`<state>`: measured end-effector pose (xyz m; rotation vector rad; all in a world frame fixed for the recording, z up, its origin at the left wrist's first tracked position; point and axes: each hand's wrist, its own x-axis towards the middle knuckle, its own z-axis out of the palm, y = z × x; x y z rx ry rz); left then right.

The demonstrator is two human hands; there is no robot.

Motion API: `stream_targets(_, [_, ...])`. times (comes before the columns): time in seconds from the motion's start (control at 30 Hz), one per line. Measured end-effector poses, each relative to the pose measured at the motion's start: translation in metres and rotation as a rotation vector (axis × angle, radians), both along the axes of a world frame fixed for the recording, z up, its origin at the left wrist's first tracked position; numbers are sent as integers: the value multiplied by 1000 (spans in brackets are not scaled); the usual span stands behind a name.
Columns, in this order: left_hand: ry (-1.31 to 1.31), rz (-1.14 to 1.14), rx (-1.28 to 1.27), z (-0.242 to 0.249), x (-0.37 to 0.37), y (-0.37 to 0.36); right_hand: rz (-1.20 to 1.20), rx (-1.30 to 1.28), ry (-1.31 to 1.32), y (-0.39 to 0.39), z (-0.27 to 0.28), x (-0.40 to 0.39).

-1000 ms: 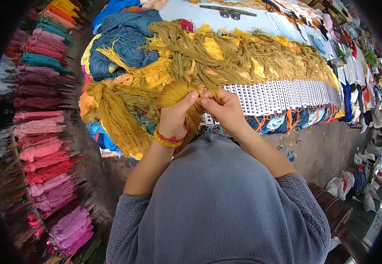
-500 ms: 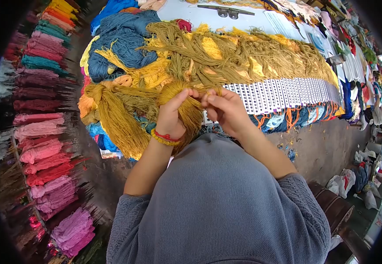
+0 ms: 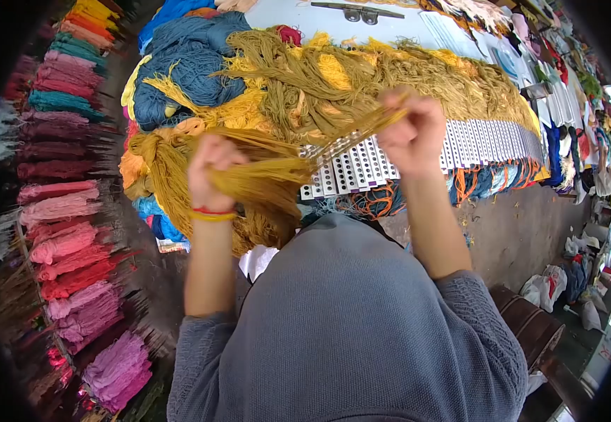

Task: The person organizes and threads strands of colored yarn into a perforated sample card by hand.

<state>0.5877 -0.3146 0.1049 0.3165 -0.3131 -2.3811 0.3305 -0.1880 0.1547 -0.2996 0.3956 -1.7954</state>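
Observation:
My left hand (image 3: 214, 169) is closed around a skein of mustard-gold yarn (image 3: 267, 179), whose strands hang below it. Some strands run across to my right hand (image 3: 412, 133), which is raised to the right and grips their far end, slightly blurred. The strands between the hands are drawn out at a slant. Beneath them lie white cards with rows of dark holes (image 3: 348, 169). Beside my left hand, a larger gold hank (image 3: 161, 183) hangs over the table's edge. Olive-gold yarn (image 3: 291, 77) is spread behind the hands.
Blue yarn (image 3: 196, 84) is heaped at the table's back left. A black metal clip-like piece (image 3: 358, 13) lies on the white surface behind. Hanks of pink yarn (image 3: 66, 243) hang on a rack at left. A brown rolled seat (image 3: 527, 327) and white bags (image 3: 544, 288) are at right.
My hands have moved apart from close together. The right hand went right and up with strands, and the left went left, so the gold yarn is now stretched between them.

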Motion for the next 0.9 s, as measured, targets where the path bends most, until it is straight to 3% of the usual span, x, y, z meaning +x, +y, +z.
stream_targets(0.07, [38,99,7,16,38,-34,-122,57,-167,14,-16,-50])
stream_targets(0.1, [36,146,-21,22,59,-51,-109,-46,-239,22,-23,-74])
stream_targets(0.13, [-83,253,-111,29,82,-70,-270,23,-195,33,-26,-96])
stream_targets(0.2, [-32,223,-130,48,118,-104,-374,-37,-173,59,-42,-142])
stream_targets(0.37, [-222,448,-234,98,180,-172,-810,354,-5,144,-85,-272])
stream_targets(0.43, [-211,434,-239,117,194,-196,-856,459,126,187,-99,-332])
stream_targets(0.47, [-242,491,-232,124,208,-215,-762,373,166,220,-114,-371])
stream_targets(0.5, [-278,483,-277,127,225,-238,-918,562,256,232,-106,-386])
stream_targets(0.53, [-544,763,-296,138,220,-245,-1071,753,345,244,-98,-399])
stream_targets(0.6, [-678,803,-305,145,255,-281,-1027,764,390,302,-114,-464])
stream_targets(0.63, [-817,875,-309,152,268,-295,-1158,734,332,311,-100,-469])
stream_targets(0.7, [-819,752,-345,156,329,-331,-1414,823,436,336,-77,-488])
stream_targets(0.77, [-898,725,-353,164,365,-357,-1700,1032,612,338,-42,-480])
stream_targets(0.83, [-1186,827,-410,160,350,-358,-1882,1430,944,289,4,-412])
stream_targets(0.9, [-1599,887,-511,152,309,-340,-1881,1620,1129,261,26,-382])
